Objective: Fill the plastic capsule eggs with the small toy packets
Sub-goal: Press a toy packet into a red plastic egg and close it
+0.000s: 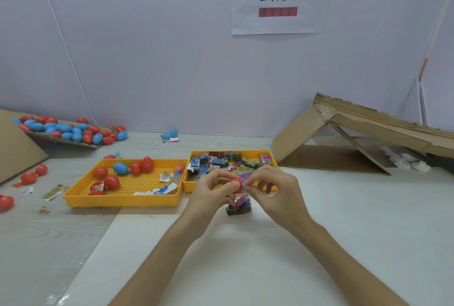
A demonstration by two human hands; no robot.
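Observation:
My left hand (211, 189) grips a red capsule egg piece (236, 184) just above the table, in front of the right yellow tray. My right hand (271, 189) pinches a small shiny packet (244, 184) against the egg's edge. Below the hands a purple toy packet (243, 201) lies on a dark piece (239, 210) on the table. The right yellow tray (194, 186) holds several small toy packets (221, 162). The left yellow tray (122, 200) holds several red eggs (111, 181), a blue egg (120, 168) and loose paper slips.
A pile of red and blue eggs (71, 130) lies on cardboard at the far left. Loose red eggs (6, 202) and packets lie at the left edge. A folded cardboard box (356, 138) stands at the right. Two blue egg pieces (170, 135) rest by the back wall.

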